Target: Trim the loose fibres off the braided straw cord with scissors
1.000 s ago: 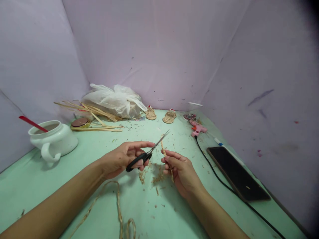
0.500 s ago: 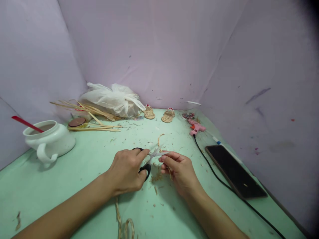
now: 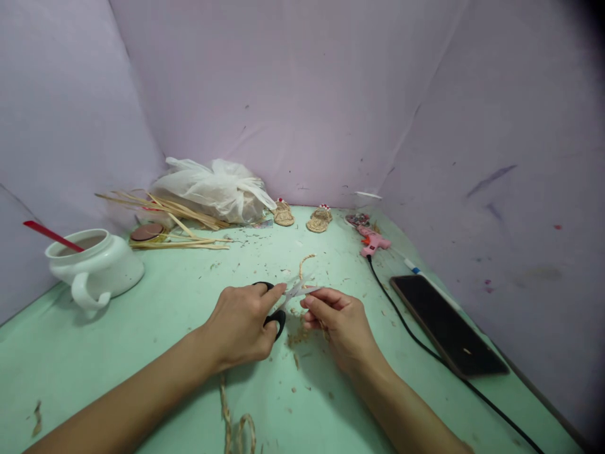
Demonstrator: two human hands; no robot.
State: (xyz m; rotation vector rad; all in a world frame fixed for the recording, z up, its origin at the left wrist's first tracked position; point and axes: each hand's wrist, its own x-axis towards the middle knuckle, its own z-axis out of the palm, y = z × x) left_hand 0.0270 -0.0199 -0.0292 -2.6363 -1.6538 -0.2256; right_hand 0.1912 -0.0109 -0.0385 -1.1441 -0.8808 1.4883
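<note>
My left hand (image 3: pixel 243 325) is closed round the black handles of a pair of scissors (image 3: pixel 283 301), whose blades point right toward my right hand. My right hand (image 3: pixel 335 321) pinches a short braided straw cord (image 3: pixel 305 268) that curls up and away above the blades. The scissor blades sit across the cord just by my right fingertips. Straw crumbs (image 3: pixel 297 337) lie on the green table (image 3: pixel 155 315) under both hands. A longer braided rope (image 3: pixel 236 422) trails off the front edge beneath my left wrist.
A white pot (image 3: pixel 97 268) with a red stick stands at the left. Straw strips (image 3: pixel 170 221), a white plastic bag (image 3: pixel 212 189) and two tiny woven sandals (image 3: pixel 302 217) lie at the back. A pink glue gun (image 3: pixel 373 243), its black cable and a dark phone (image 3: pixel 447 325) are at the right.
My left hand turned over and dropped toward the table with the scissors, bringing the blades down across the cord by my right fingers. In the last half second almost nothing moved.
</note>
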